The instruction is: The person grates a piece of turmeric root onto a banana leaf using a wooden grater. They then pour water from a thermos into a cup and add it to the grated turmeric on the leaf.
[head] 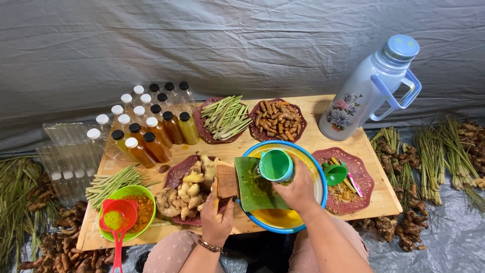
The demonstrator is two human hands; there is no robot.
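My right hand (pixel 299 191) holds a green cup (pixel 276 165) tipped on its side over a yellow bowl with a blue rim (pixel 315 165). A piece of green banana leaf (pixel 252 191) lies folded in that bowl, with dark bits on it. My left hand (pixel 217 218) grips a brown block (pixel 227 180) at the bowl's left edge, beside a dark red plate (pixel 177 174) heaped with ginger root (pixel 191 189). Both hands work at the near edge of a low wooden table (pixel 313 135).
Several filled and empty bottles (pixel 146 126) stand at the back left. Plates of lemongrass (pixel 225 117) and turmeric (pixel 277 120) sit behind the bowl, a flowered flask (pixel 369 88) at the right. A green bowl with a red strainer (pixel 121 215) sits front left. Roots and stalks surround the table.
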